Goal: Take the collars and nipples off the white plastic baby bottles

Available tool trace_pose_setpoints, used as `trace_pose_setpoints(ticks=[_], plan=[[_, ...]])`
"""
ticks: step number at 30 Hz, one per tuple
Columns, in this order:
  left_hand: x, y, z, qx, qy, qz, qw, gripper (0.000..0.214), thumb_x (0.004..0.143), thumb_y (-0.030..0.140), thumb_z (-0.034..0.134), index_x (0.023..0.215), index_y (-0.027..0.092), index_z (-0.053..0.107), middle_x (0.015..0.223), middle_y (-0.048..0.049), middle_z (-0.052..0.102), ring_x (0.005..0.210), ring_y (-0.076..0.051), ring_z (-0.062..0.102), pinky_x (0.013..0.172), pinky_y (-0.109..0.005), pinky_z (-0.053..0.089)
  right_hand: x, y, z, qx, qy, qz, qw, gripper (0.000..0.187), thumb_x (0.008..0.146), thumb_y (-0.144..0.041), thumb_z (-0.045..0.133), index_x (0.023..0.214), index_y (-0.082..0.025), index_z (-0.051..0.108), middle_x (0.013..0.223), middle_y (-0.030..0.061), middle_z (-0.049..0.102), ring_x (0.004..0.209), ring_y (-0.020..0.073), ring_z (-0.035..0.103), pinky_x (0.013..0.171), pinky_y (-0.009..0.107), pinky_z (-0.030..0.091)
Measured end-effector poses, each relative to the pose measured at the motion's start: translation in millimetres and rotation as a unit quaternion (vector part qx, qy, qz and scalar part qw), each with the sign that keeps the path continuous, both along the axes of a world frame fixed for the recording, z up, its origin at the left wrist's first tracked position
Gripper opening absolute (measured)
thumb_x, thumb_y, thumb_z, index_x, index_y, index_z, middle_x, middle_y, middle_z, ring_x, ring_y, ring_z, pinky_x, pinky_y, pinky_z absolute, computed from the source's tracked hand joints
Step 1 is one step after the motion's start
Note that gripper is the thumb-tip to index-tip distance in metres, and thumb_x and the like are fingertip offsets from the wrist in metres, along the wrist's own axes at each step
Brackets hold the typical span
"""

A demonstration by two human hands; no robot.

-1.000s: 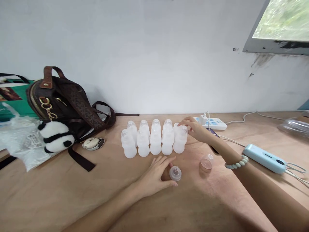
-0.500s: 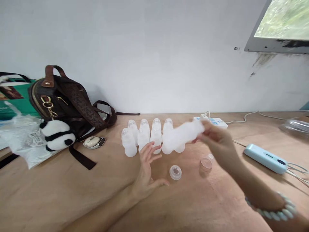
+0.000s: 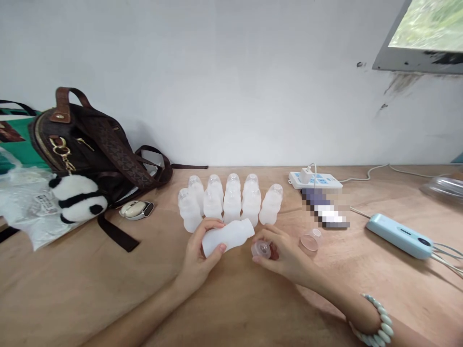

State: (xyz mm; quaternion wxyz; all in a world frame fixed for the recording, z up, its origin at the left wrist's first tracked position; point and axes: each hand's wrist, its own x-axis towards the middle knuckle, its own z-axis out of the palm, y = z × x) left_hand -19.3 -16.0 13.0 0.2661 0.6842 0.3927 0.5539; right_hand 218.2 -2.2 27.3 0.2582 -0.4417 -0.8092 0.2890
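Observation:
My left hand [image 3: 206,250] is closed around a white, open-necked bottle body [image 3: 227,237], tilted so its threaded neck points right. Facing that neck, my right hand [image 3: 277,248] pinches a clear nipple cap with a ring [image 3: 261,248]; a small gap separates the two parts. Behind them stand several frosted baby bottles [image 3: 232,200] with clear domed tops, in two rows. One more bottle [image 3: 272,205] stands at the right end, leaning slightly. A clear dome cover [image 3: 309,242] lies on the table to the right of my right hand.
On the left are a dark brown backpack [image 3: 104,144], a panda plush [image 3: 79,198], a plastic bag [image 3: 27,202] and a mouse [image 3: 135,210]. Rightward lie a power strip [image 3: 325,181], a pixelated object [image 3: 325,208] and a light blue device [image 3: 400,237] with cables. A wall [image 3: 231,86] rises behind the table.
The bottle body passed from my right hand into my left. My right hand came down and picked the ring-shaped nipple cap off the table. The view shifted slightly.

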Motion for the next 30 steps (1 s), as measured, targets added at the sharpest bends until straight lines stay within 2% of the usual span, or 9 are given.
trace_pose_setpoints(ticks=[3,5,11,16,21,24,26,28,30], plan=[[-0.2,2.2,1.3,-0.083,-0.029,0.002,0.996,0.017,0.087,0.033,0.061,0.099,0.020,0.063,0.099,-0.0048,0.066,0.092,-0.023,0.061,0.079,-0.032,0.048,1.1,2.1,-0.1,0.035,0.144,-0.030,0.989,0.021,0.084,-0.026,0.068,0.104,-0.024,0.061,0.100,0.0041,0.064,0.086,0.0194,0.064,0.068,0.031,0.055],[-0.5,3.4,0.6,-0.140,-0.060,-0.001,0.988,0.022,0.086,0.038,0.061,0.096,0.019,0.064,0.096,-0.0047,0.066,0.083,-0.022,0.062,0.071,-0.030,0.049,2.8,2.1,0.8,0.083,0.170,-0.027,0.982,0.026,0.085,-0.026,0.068,0.110,-0.027,0.060,0.105,0.0048,0.064,0.094,0.0210,0.065,0.074,0.033,0.058],[4.9,4.1,0.6,-0.287,-0.201,-0.080,0.933,0.034,0.082,0.046,0.064,0.097,0.016,0.061,0.077,-0.0023,0.066,0.055,-0.015,0.062,0.048,-0.023,0.044,4.2,-5.2,4.0,0.247,0.132,0.049,0.959,0.031,0.091,-0.014,0.061,0.119,-0.028,0.058,0.117,0.0091,0.061,0.110,0.0237,0.064,0.087,0.040,0.060],[10.9,-0.4,4.5,-0.328,-0.242,-0.121,0.905,0.035,0.080,0.047,0.065,0.091,0.014,0.061,0.068,-0.0018,0.065,0.048,-0.011,0.057,0.044,-0.020,0.042,1.5,-9.4,3.4,0.347,0.107,0.070,0.929,0.040,0.092,0.000,0.050,0.123,-0.025,0.057,0.115,0.0103,0.064,0.108,0.0209,0.066,0.085,0.035,0.061],[11.2,-1.6,-0.1,-0.340,-0.225,-0.148,0.901,0.036,0.083,0.049,0.062,0.090,0.014,0.060,0.068,-0.0035,0.065,0.047,-0.011,0.055,0.042,-0.019,0.038,1.1,-10.2,6.0,0.386,0.090,0.081,0.914,0.039,0.093,0.001,0.046,0.121,-0.024,0.057,0.113,0.0104,0.067,0.103,0.0203,0.069,0.079,0.035,0.062],[9.4,-1.6,-0.8,-0.334,-0.192,-0.139,0.912,0.037,0.085,0.051,0.058,0.092,0.015,0.060,0.069,-0.0028,0.063,0.048,-0.012,0.055,0.044,-0.021,0.040,2.1,-11.6,6.0,0.355,0.098,0.079,0.926,0.033,0.094,-0.009,0.053,0.123,-0.025,0.056,0.114,0.0111,0.068,0.102,0.0221,0.069,0.079,0.036,0.062],[7.8,-3.3,0.0,-0.277,-0.143,-0.118,0.943,0.033,0.087,0.049,0.058,0.095,0.017,0.061,0.082,-0.0051,0.065,0.058,-0.016,0.061,0.051,-0.025,0.046,2.2,-12.3,4.7,0.281,0.112,0.049,0.952,0.031,0.092,-0.023,0.064,0.121,-0.024,0.057,0.107,0.0100,0.070,0.095,0.0232,0.070,0.075,0.036,0.061],[6.4,-6.9,0.8,-0.164,-0.070,-0.099,0.979,0.024,0.088,0.040,0.060,0.097,0.019,0.062,0.097,-0.0072,0.065,0.078,-0.021,0.066,0.066,-0.030,0.052,0.6,-12.4,2.5,0.142,0.134,-0.005,0.981,0.029,0.090,-0.037,0.065,0.114,-0.023,0.057,0.087,0.0050,0.071,0.073,0.0195,0.069,0.059,0.031,0.058],[5.9,-11.2,0.8,-0.035,0.006,-0.104,0.994,0.018,0.087,0.030,0.063,0.102,0.021,0.063,0.105,-0.0075,0.064,0.093,-0.023,0.064,0.078,-0.034,0.051,-2.4,-11.7,0.2,-0.031,0.161,-0.043,0.985,0.025,0.095,-0.046,0.054,0.101,-0.022,0.057,0.064,-0.0015,0.065,0.049,0.0133,0.056,0.043,0.024,0.045]])
